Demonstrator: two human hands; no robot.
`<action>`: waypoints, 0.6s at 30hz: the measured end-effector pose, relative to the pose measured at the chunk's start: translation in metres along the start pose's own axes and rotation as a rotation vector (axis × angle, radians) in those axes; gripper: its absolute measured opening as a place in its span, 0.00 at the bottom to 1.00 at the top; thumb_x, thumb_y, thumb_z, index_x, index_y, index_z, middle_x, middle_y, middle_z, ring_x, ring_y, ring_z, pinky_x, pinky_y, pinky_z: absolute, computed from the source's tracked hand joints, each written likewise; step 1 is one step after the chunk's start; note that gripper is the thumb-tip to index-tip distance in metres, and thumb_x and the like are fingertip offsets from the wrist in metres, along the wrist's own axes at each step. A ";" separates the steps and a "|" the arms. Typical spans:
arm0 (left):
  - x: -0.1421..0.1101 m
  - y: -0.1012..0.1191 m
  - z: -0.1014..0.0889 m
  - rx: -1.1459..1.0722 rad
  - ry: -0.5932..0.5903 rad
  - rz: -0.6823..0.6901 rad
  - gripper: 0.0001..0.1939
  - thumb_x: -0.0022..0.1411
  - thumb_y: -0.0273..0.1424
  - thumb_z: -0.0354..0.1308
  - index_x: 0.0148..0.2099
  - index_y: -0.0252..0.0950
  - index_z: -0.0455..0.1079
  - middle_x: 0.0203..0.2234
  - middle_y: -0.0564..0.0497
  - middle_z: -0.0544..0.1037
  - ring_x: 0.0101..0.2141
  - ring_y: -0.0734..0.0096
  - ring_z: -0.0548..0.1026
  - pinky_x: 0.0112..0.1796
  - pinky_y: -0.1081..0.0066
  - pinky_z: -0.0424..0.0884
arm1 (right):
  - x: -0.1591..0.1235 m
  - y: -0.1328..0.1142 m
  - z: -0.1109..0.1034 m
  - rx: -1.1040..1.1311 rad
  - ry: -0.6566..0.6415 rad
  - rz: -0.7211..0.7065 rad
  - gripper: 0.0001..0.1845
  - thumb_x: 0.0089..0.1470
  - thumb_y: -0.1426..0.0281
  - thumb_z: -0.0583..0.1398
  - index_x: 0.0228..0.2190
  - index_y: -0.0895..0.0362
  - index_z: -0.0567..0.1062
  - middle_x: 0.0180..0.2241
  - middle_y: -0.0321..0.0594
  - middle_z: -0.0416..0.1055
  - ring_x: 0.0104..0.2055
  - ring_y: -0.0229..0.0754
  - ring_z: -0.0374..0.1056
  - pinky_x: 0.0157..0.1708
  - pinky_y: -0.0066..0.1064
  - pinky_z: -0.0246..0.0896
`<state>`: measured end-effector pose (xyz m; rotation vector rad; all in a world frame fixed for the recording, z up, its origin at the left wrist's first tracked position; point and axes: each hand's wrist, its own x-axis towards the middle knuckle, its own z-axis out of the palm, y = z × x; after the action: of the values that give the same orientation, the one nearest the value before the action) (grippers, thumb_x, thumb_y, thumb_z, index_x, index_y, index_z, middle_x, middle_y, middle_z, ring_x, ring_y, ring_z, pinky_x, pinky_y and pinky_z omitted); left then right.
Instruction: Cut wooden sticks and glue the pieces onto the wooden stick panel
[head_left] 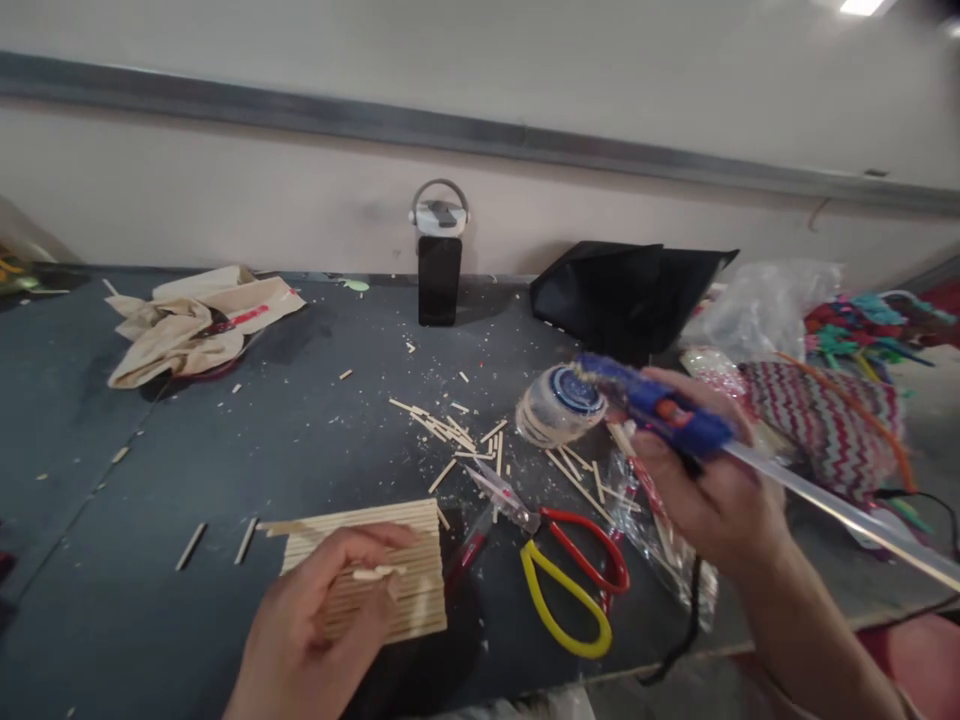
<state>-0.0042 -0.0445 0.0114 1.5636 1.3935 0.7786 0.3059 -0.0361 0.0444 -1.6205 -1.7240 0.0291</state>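
Note:
My left hand (311, 610) is closed in a pinch on a short wooden stick (373, 573), above a flat panel of wooden sticks (420, 600) laid side by side. A strip of wood juts out at the panel's upper left corner. My right hand (709, 490) is wrapped round a blue hot glue gun (667, 405). From the gun's back end runs a long clear glue stick (847, 515). Its nozzle is at the blue lid of a clear round jar (529, 415); whether they touch I cannot tell. Scissors (566, 590) with red and yellow handles lie between my hands.
Cut sticks (442, 428) and crumbs litter the dark table. A phone (439, 285) leans on a white device with a handle at the wall. Crumpled beige cloth (195, 325) lies left. A black bag (615, 295), clear plastic and a zigzag-patterned fabric (832, 420) stand right.

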 end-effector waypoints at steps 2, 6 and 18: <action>0.003 0.009 -0.001 -0.137 -0.006 -0.097 0.06 0.57 0.35 0.58 0.31 0.39 0.68 0.36 0.50 0.80 0.37 0.64 0.77 0.38 0.70 0.71 | 0.018 0.017 0.000 -0.265 -0.023 -0.056 0.27 0.60 0.57 0.52 0.59 0.48 0.59 0.55 0.48 0.66 0.54 0.58 0.65 0.53 0.51 0.62; 0.008 0.018 0.000 -0.390 -0.066 -0.207 0.07 0.58 0.36 0.58 0.31 0.39 0.67 0.31 0.53 0.78 0.35 0.69 0.75 0.35 0.74 0.68 | 0.044 0.046 0.014 -0.442 -0.180 -0.154 0.32 0.61 0.55 0.50 0.60 0.60 0.57 0.52 0.55 0.68 0.51 0.60 0.66 0.49 0.52 0.62; 0.012 -0.005 -0.004 -0.522 -0.156 -0.221 0.07 0.63 0.37 0.56 0.40 0.45 0.74 0.30 0.56 0.75 0.35 0.74 0.70 0.39 0.77 0.63 | 0.042 0.018 0.001 -0.560 -0.112 -0.253 0.31 0.60 0.51 0.50 0.54 0.60 0.68 0.46 0.54 0.72 0.49 0.58 0.68 0.47 0.48 0.64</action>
<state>-0.0082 -0.0317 0.0073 1.0243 1.1116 0.7870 0.3245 0.0040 0.0555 -1.7906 -2.1404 -0.5369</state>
